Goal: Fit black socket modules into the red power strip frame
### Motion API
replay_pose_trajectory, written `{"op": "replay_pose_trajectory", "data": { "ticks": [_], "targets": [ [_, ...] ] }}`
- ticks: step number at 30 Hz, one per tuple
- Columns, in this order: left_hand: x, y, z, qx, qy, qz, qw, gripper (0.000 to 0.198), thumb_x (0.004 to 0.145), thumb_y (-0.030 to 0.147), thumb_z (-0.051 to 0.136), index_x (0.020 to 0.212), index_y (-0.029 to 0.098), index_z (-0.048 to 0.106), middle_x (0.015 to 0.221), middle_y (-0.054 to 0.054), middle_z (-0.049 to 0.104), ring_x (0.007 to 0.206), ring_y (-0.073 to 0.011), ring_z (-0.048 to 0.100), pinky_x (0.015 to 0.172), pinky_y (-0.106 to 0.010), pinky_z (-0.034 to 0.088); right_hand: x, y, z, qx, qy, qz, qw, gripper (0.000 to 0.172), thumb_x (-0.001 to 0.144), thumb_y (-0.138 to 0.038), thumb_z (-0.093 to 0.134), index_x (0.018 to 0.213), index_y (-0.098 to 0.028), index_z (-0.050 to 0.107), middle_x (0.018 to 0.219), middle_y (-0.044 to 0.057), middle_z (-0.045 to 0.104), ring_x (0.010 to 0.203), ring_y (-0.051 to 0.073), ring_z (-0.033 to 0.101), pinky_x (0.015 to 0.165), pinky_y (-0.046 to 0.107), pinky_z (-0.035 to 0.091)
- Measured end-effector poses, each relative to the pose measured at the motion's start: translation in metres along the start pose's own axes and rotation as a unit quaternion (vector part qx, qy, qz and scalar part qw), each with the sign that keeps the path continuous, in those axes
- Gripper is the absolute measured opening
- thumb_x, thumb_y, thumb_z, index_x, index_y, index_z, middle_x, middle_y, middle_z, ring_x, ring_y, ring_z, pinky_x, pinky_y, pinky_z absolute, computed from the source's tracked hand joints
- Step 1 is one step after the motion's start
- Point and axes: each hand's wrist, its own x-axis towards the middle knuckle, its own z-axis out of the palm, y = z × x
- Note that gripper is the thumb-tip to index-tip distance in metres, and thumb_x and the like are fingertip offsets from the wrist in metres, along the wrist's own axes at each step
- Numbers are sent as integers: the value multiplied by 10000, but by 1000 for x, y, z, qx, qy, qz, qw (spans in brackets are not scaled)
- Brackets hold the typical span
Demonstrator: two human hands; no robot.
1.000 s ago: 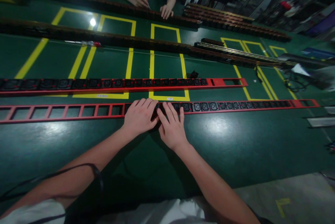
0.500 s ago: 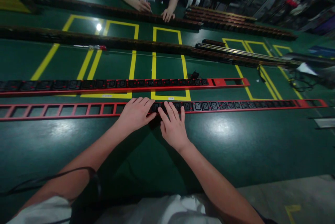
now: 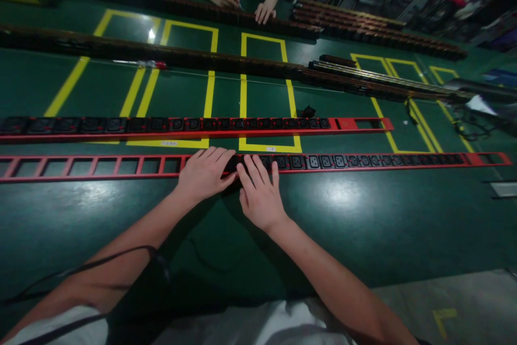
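Note:
Across the green table in front of me lies a long red rail (image 3: 210,175) with black power sockets (image 3: 296,162) along its right part and open slots to the left. My left hand (image 3: 205,175) reaches over it, fingers on the far edge and thumb on the near edge, closed on a black socket (image 3: 231,164). Part of this socket is hidden by the hand. Just right of it, my right hand (image 3: 262,194) rests with fingers apart on the sockets in the rail, holding nothing.
Behind it runs a second red rail (image 3: 258,133) holding black sockets. Farther back are long dark strips (image 3: 173,54) and a red-handled tool (image 3: 155,64). Yellow tape (image 3: 243,92) marks the table. Opposite, a co-worker's hands (image 3: 264,11) rest by another strip. A cable (image 3: 121,252) hangs near my left forearm.
Both hands have moved slightly left along the near rail, uncovering another socket to the right of my right hand. The whole view has shifted a little.

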Motion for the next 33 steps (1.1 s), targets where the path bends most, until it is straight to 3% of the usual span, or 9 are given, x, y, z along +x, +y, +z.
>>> {"op": "replay_pose_trajectory", "data": {
  "ticks": [7,20,26,29,33],
  "targets": [
    [-2,-3,1,-26,10,6,1000,452,943,382,528,1292,113,627,1217,-130,706,1087,-300,651,875,-446,512,3,-2,7,10,12,9,1000,607,938,-186,517,1538,-223,432,1668,108,311,1573,267,197,1266,610,4],
    [-3,-1,0,-49,30,0,998,425,894,326,531,1266,141,620,1183,-126,706,1065,-300,653,876,-432,509,3,-2,5,14,15,12,1000,602,937,-165,501,1532,-232,442,1666,104,316,1568,260,210,1268,600,19],
    [-6,-7,1,-102,118,-16,988,411,717,193,510,1108,150,630,1070,-115,698,950,-295,618,826,-442,498,3,-1,4,18,14,11,1000,645,905,-151,520,1540,-221,433,1670,105,307,1572,263,199,1268,599,13],
    [-7,-10,5,-136,180,-35,974,386,696,152,472,1053,157,618,988,-109,692,894,-286,594,800,-434,489,2,-2,5,13,11,11,1000,644,918,-160,518,1551,-226,418,1672,105,302,1572,262,196,1268,599,13],
    [-7,-11,10,-159,207,-49,964,381,703,100,444,1041,168,606,963,-94,689,879,-265,591,811,-407,494,3,-4,3,2,-5,11,1000,621,950,-173,491,1562,-215,400,1679,126,278,1577,289,176,1254,637,27]
  ]
}}
